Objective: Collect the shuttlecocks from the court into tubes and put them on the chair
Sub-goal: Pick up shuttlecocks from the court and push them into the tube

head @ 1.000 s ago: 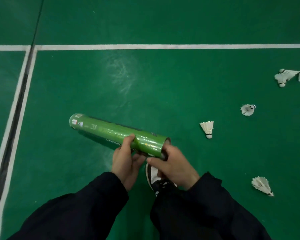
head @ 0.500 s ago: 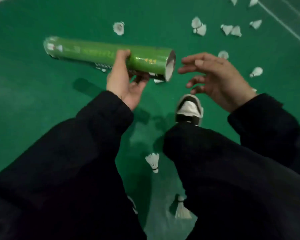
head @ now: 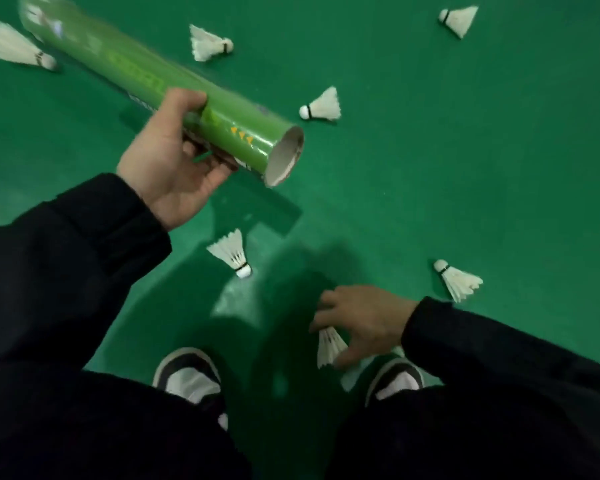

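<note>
My left hand grips a long green shuttlecock tube, held slanted above the floor with its open end toward the lower right. Down low by my feet, my right hand has its fingers closed around a white shuttlecock at the floor. Several other white shuttlecocks lie on the green court: one below the tube, one right of the tube mouth, one at the right.
More shuttlecocks lie at the top: far left, centre and right. My two dark-and-white shoes stand at the bottom, black sleeves and trousers filling the lower frame. Green court floor stretches to the right.
The view has dropped closer to the floor. My right hand left the tube mouth, went down near my right shoe and closed on a shuttlecock. My left hand still holds the tube.
</note>
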`<action>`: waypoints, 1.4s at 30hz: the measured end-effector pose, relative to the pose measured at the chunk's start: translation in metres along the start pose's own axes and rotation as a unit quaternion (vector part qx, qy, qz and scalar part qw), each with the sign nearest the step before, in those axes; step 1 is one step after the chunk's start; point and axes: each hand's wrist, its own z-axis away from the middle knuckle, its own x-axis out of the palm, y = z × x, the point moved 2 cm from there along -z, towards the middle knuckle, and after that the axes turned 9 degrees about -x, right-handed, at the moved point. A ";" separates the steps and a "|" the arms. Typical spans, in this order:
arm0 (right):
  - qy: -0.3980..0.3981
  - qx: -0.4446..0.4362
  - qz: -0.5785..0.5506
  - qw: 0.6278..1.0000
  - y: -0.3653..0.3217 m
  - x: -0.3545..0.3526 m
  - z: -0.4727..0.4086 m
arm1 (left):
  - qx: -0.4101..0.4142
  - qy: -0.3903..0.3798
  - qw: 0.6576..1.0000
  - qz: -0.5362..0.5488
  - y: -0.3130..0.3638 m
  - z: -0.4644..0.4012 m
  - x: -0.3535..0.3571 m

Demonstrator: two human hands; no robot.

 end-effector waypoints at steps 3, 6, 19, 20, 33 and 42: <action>0.018 0.015 0.026 0.999 -0.008 0.076 0.019 | -0.036 0.013 0.999 -0.016 -0.050 0.003 0.017; 0.281 0.110 -0.108 0.947 -0.006 0.088 0.038 | -0.044 0.025 0.998 -0.022 -0.079 0.005 0.032; 0.676 0.247 -0.404 0.565 -0.003 -0.047 0.051 | -0.105 -0.012 0.994 -0.036 -0.140 0.014 0.071; 0.682 0.260 -0.394 0.558 -0.004 -0.049 0.051 | -0.101 -0.020 0.994 -0.024 -0.141 0.015 0.073; 0.537 0.228 -0.258 0.770 -0.023 -0.060 0.071 | -0.045 -0.041 0.996 -0.057 -0.138 0.017 0.086; 0.420 0.042 -0.639 0.643 -0.015 -0.058 0.077 | -0.053 -0.033 0.996 -0.057 -0.152 0.013 0.079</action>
